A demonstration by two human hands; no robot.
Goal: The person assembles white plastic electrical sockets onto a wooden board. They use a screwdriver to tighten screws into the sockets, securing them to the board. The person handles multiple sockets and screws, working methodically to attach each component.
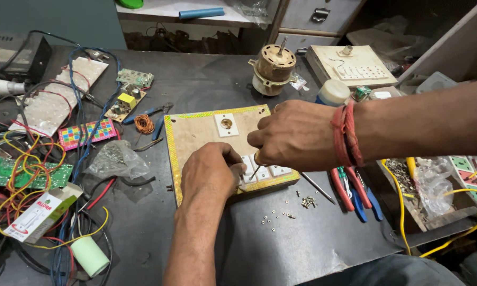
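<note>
A square wooden switch board with a yellow patterned rim lies on the dark table. It carries a white socket plate and a row of white switches along its near edge. My left hand rests on the board's near edge, fingers pinched at the switches. My right hand reaches in from the right with red threads on its wrist. It grips a screwdriver whose tip points down at the switches.
Small nuts and screws lie scattered in front of the board. Red and blue pliers sit to the right. A motor stands behind. Tangled wires and circuit boards, a plastic bag and a white roll crowd the left.
</note>
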